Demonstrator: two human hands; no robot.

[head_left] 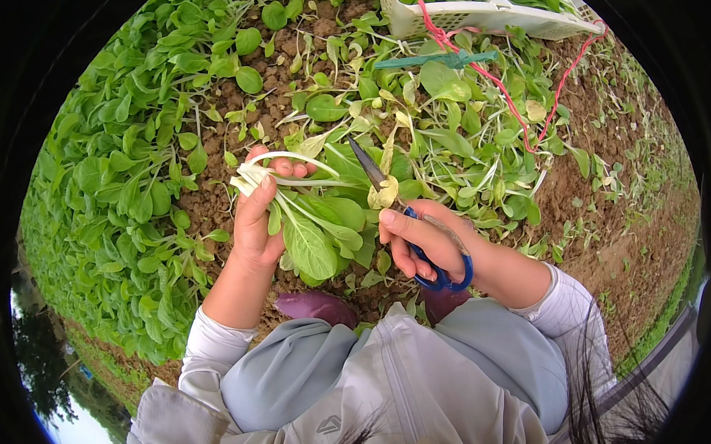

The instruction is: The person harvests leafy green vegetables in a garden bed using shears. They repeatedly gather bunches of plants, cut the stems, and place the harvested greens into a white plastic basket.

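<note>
My left hand (259, 214) is closed round the pale stems of a bunch of leafy greens (313, 243); the broad green leaves hang to the right, toward my other hand. A pair of scissors (439, 274) with blue handles sits in my right hand (423, 239), its dark blades pointing up and away to the left. Between my right thumb and the blades is a withered yellow leaf (383, 193), with another drooping piece rising behind the blade. The blade tips lie just right of the bunch, over its leaves. How far the blades are parted is hard to make out.
Dense growing greens (119, 175) cover the ground to the left. Cut and yellowing leaves lie on brown soil (599, 249) ahead and right. A white plastic crate (481, 18) with a pink cord (510, 99) stands at the far right. My purple boots (319, 307) are below my hands.
</note>
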